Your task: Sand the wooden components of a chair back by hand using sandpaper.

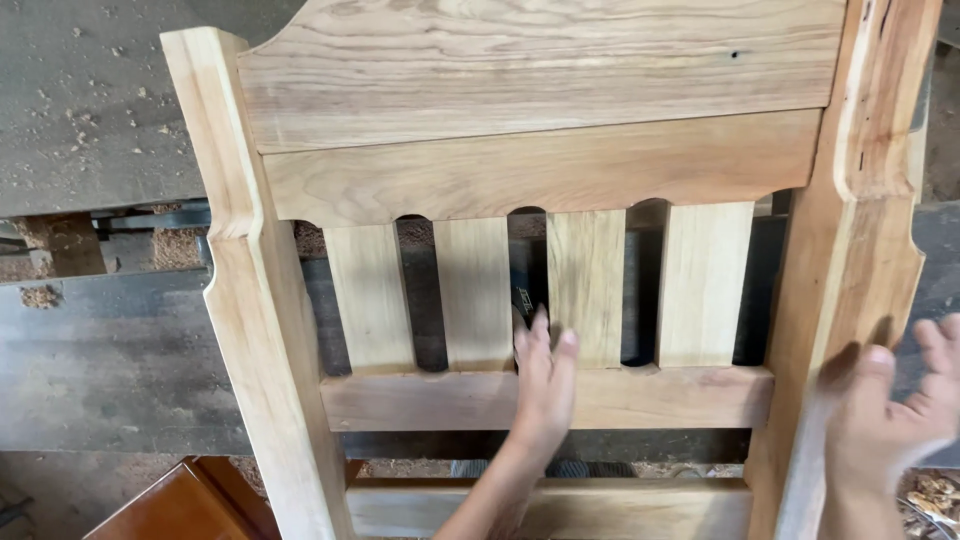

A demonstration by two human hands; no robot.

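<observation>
Here, both open hands, left hand (545, 385) and right hand (890, 415), touch the upright wooden headboard (540, 170).

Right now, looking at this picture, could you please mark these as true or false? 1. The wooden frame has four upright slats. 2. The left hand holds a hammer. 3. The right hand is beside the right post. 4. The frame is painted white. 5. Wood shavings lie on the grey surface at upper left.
1. True: the wooden frame has four upright slats between its rails.
2. False: the left hand is flat and open on the lower rail, holding nothing.
3. True: the right hand is open beside the right post.
4. False: the frame is bare, unpainted wood.
5. True: wood shavings are scattered there.
</observation>
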